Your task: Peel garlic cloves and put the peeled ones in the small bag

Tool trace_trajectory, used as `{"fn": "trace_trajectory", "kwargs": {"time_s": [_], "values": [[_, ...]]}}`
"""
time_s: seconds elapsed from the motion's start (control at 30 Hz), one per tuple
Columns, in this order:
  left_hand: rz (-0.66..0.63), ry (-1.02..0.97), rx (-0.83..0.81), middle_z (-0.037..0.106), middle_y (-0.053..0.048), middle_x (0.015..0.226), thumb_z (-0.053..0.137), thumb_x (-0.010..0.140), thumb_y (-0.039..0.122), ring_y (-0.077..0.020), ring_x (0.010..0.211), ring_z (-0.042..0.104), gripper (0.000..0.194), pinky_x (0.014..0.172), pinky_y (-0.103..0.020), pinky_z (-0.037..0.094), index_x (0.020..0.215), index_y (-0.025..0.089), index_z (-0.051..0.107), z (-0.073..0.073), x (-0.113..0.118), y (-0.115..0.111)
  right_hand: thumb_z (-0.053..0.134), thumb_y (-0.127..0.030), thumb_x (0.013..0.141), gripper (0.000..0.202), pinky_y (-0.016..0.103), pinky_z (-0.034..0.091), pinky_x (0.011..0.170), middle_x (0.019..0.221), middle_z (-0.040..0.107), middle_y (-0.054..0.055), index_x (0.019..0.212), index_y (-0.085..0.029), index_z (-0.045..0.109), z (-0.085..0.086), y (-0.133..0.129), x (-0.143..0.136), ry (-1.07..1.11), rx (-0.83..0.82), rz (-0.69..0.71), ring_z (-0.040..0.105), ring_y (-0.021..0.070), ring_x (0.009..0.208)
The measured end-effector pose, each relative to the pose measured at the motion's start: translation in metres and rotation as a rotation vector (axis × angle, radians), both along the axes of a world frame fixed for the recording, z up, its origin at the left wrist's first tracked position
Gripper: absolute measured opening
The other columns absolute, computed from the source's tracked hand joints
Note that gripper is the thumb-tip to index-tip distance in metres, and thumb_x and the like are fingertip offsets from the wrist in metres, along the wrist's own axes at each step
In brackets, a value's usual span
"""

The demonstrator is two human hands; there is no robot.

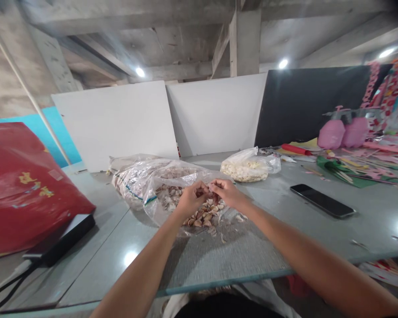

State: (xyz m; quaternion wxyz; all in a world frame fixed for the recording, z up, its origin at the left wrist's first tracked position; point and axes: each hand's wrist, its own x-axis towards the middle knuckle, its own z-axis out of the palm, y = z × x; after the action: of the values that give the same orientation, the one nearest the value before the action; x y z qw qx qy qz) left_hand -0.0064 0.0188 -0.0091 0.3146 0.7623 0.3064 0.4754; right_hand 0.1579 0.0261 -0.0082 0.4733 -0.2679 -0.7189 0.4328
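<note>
My left hand (193, 198) and my right hand (226, 191) meet fingertip to fingertip over a heap of unpeeled garlic cloves (202, 216). Both are closed in a pinch on one small garlic clove (210, 189), mostly covered by the fingers. The heap spills from the mouth of a large clear plastic bag (155, 176), which lies on its side with more inside. Loose bits of papery skin (223, 238) are scattered in front and to the right. Behind my right hand sits a smaller clear bag (247, 170) filled with pale peeled cloves.
A black phone (321, 201) lies at right. Beyond it are pink spray bottles (331, 133), a red roll (295, 149) and coloured paper scraps (354, 170). At left, a red bag (29, 190) stands behind a cabled power bank (64, 236). White boards (119, 126) line the table's back.
</note>
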Motion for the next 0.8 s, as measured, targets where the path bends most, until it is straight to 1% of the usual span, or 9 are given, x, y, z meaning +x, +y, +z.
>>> {"fn": "trace_trajectory", "kwargs": {"time_s": [0.1,0.23,0.37,0.47,0.63,0.8], "values": [[0.037,-0.048,-0.001,0.051,0.004,0.057,0.061,0.072,0.028,-0.0071,0.050,0.049,0.020,0.049,-0.019,0.039,0.075,0.016,0.046,-0.002,0.001,0.003,0.054,-0.045,0.078,0.031,0.022,0.046,0.042,0.052,0.053,-0.003,0.081,-0.015,0.061,0.001,0.000,-0.001,0.060,-0.021,0.010,0.052,0.0099,0.042],[0.079,-0.082,0.004,0.056,0.003,0.065,0.066,0.067,0.030,-0.0068,0.050,0.049,0.028,0.048,-0.018,0.040,0.085,0.017,0.048,-0.002,0.002,0.004,0.055,-0.047,0.076,0.035,0.022,0.046,0.042,0.055,0.053,-0.002,0.083,-0.014,0.062,0.003,-0.003,-0.002,0.108,-0.067,0.031,0.052,0.0091,0.042],[0.127,-0.029,0.034,0.054,0.003,0.058,0.066,0.068,0.031,-0.0076,0.049,0.050,0.023,0.048,-0.019,0.041,0.079,0.016,0.052,-0.001,0.001,0.001,0.058,-0.046,0.074,0.034,0.022,0.046,0.042,0.054,0.051,-0.003,0.082,-0.013,0.062,0.005,-0.006,-0.002,0.128,-0.096,0.040,0.051,0.0084,0.041],[0.142,-0.019,0.046,0.056,0.003,0.059,0.064,0.069,0.032,-0.0082,0.050,0.052,0.020,0.050,-0.019,0.042,0.075,0.016,0.054,0.000,0.000,0.000,0.058,-0.047,0.074,0.034,0.022,0.046,0.043,0.053,0.051,-0.003,0.080,-0.013,0.061,0.005,-0.008,-0.002,0.134,-0.102,0.048,0.051,0.0083,0.042],[0.144,0.045,0.061,0.058,0.002,0.061,0.061,0.072,0.033,-0.0093,0.052,0.053,0.018,0.054,-0.021,0.043,0.077,0.016,0.057,0.002,-0.002,0.000,0.058,-0.048,0.074,0.035,0.022,0.047,0.044,0.054,0.050,-0.003,0.081,-0.013,0.061,0.006,-0.009,-0.001,0.122,-0.109,0.089,0.051,0.0088,0.044],[0.158,0.142,0.089,0.060,0.001,0.062,0.054,0.077,0.032,-0.0097,0.051,0.052,0.017,0.053,-0.021,0.042,0.081,0.017,0.060,0.002,-0.004,0.002,0.059,-0.046,0.074,0.033,0.024,0.048,0.044,0.056,0.050,-0.003,0.082,-0.013,0.061,0.005,-0.010,-0.001,0.136,-0.107,0.116,0.050,0.0087,0.044]]}}
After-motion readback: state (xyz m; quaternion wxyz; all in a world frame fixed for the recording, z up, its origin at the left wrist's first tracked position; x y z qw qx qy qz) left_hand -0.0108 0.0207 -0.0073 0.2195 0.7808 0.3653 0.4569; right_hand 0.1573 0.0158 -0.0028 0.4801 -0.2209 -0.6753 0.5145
